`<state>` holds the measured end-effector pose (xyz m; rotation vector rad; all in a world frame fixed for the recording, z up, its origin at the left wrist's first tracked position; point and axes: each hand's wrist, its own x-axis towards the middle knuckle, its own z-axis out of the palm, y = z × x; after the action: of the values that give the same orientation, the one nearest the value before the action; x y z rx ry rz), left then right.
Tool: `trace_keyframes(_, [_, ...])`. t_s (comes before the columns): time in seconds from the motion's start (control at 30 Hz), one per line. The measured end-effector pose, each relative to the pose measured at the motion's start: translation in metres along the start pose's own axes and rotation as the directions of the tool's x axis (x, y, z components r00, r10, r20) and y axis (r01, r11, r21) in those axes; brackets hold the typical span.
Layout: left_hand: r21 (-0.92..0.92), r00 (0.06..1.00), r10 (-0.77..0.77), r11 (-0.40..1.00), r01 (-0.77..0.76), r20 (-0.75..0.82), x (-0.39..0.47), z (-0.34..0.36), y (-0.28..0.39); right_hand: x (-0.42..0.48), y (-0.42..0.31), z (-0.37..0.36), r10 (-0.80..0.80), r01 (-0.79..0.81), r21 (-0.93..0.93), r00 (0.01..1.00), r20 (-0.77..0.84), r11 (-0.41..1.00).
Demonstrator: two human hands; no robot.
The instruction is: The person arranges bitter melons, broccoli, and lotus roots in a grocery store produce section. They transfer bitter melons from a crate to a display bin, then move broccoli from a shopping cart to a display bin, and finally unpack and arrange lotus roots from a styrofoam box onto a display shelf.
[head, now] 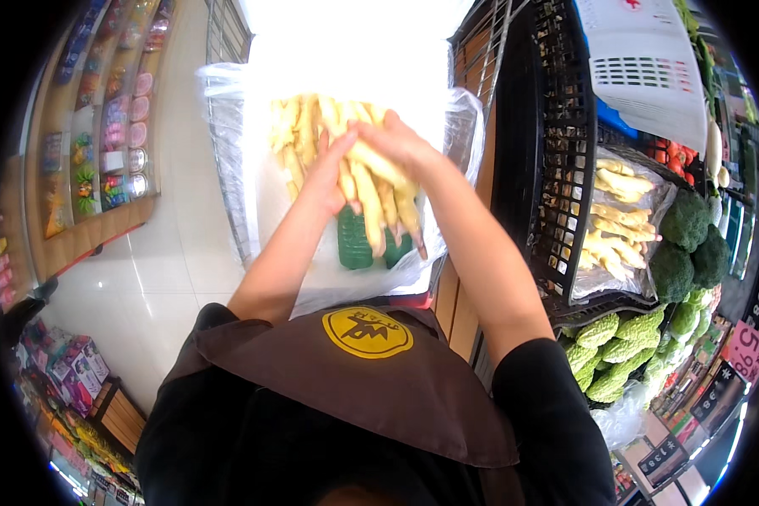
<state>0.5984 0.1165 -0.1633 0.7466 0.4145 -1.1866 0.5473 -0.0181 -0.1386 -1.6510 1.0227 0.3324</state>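
Note:
Several pale yellow ginger roots (294, 126) lie in a white foam box (348, 57) lined with clear plastic film (224, 164). Both hands reach into the pile from the near side. My left hand (330, 167) is against the roots at the middle, its thumb near the right hand's fingertips. My right hand (398, 140) lies over a bunch of long roots that points toward me; its fingers are curved round the upper part. Whether the left fingers close on a root is partly hidden. Green ribbed plastic bottles (355, 240) lie beneath the roots at the near end.
A black plastic crate (566, 145) at the right holds more ginger (620, 231) in clear film. Broccoli (684, 221), bitter melons (607, 348) and a white perforated basket (645, 69) are beside it. Wire mesh (490, 57) flanks the box. A snack shelf (95, 221) stands at the left.

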Motion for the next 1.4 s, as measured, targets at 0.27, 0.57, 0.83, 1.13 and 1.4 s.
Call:
trace_keyframes(0.27, [0.036, 0.987, 0.16, 0.986, -0.161, 0.017, -0.116, -0.001, -0.027, -0.112, -0.006, 0.031, -0.106, 0.109, -0.023, 0.99, 0.09, 0.994])
trace_keyframes(0.57, [0.175, 0.8, 0.536, 0.79, -0.588, 0.268, -0.188, 0.004, -0.021, -0.204, -0.043, 0.035, -0.595, 0.593, -0.07, 0.803, -0.025, 0.802])
trace_keyframes(0.83, [0.05, 0.566, 0.703, 0.608, -0.793, 0.43, -0.232, 0.11, -0.019, -0.297, -0.104, -0.022, -0.886, 0.732, -0.507, 0.424, -0.185, 0.456])
trace_keyframes(1.13, [-0.216, 0.684, 0.558, 0.824, -0.524, 0.47, -0.199, 0.289, -0.168, -0.35, -0.073, -0.225, -0.632, 0.367, -0.738, 0.768, -0.104, 0.566])
trace_keyframes(1.4, [-0.374, 0.85, 0.439, 0.87, -0.321, 0.292, -0.172, 0.366, -0.315, -0.337, 0.035, -0.353, -0.444, 0.168, -0.797, 0.885, -0.137, 0.581])
